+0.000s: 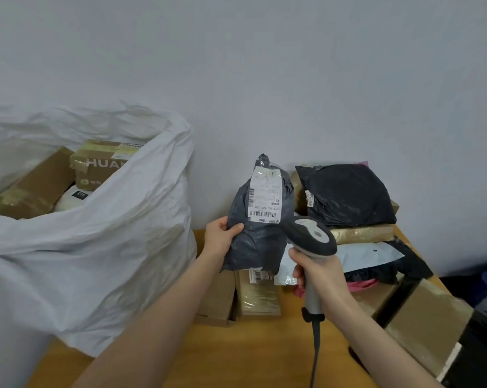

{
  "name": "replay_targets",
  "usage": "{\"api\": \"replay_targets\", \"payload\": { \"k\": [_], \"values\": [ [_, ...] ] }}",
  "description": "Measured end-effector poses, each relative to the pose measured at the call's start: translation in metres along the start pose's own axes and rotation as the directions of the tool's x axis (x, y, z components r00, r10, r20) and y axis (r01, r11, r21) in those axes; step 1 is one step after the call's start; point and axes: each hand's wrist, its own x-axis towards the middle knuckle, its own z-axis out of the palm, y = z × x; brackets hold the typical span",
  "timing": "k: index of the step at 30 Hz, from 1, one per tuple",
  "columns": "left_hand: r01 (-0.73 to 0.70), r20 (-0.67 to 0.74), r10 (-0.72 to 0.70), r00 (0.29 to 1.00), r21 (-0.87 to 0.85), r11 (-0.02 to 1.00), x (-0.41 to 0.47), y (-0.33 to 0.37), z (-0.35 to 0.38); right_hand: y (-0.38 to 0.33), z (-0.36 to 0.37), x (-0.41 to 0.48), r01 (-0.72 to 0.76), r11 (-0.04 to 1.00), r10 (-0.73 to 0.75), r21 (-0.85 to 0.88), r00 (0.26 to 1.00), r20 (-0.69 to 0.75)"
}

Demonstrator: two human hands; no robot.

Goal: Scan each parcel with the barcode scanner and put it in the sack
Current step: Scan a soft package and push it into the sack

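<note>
While the white sack (96, 233) gapes wide to the left of the holding hand, cardboard boxes (96, 166) already lying inside it, the left hand (221, 236) has the dark grey parcel (260, 242) up off the table (250, 357), thumb across the front and fingers curled behind its left edge, about midway up. It's a soft poly mailer, folks: crumpled, sagging below the grip, the top flopping a little above it, and by the look of that one-handed pinch, light. The film looks slick, so I'd say a pinch on a fold of slack, well clear of the white label (264, 197), is the right hold. That label sits above and to the right of the thumb, barcode along its lower edge, facing us. Just right of the grip comes the barcode scanner (313, 233), head level with the parcel's middle and close beside it, nose seemingly turned toward the label. The right hand (320, 275) is wrapped firmly round its handle, cable trailing down. Farther right, more parcels (346, 191) wait stacked, well clear of both hands.
</note>
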Motion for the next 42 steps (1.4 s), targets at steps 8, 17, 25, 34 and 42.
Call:
{"api": "replay_targets", "payload": {
  "k": [8,17,25,34,42],
  "values": [
    [0.015,-0.056,-0.014,0.998,0.017,1.0,-0.007,-0.014,-0.003,0.007,0.015,-0.027,0.008,0.997,-0.008,-0.076,1.0,0.003],
    [0.021,-0.126,-0.011,0.992,0.072,0.997,-0.009,-0.017,0.0,0.005,0.016,-0.033,-0.019,0.992,0.019,-0.123,1.0,0.0],
    [0.026,-0.142,-0.014,0.99,0.084,0.996,-0.01,-0.018,0.006,0.003,0.01,-0.033,-0.018,0.991,0.02,-0.135,1.0,0.008],
    [0.022,-0.164,-0.007,0.986,0.094,0.995,-0.012,-0.015,0.015,-0.001,0.003,-0.03,-0.029,0.994,0.032,-0.103,0.999,0.031],
    [0.001,-0.186,0.017,0.982,0.095,0.995,-0.016,-0.008,0.022,-0.006,-0.008,-0.027,-0.008,0.995,0.015,-0.1,0.998,0.061]
  ]
}}
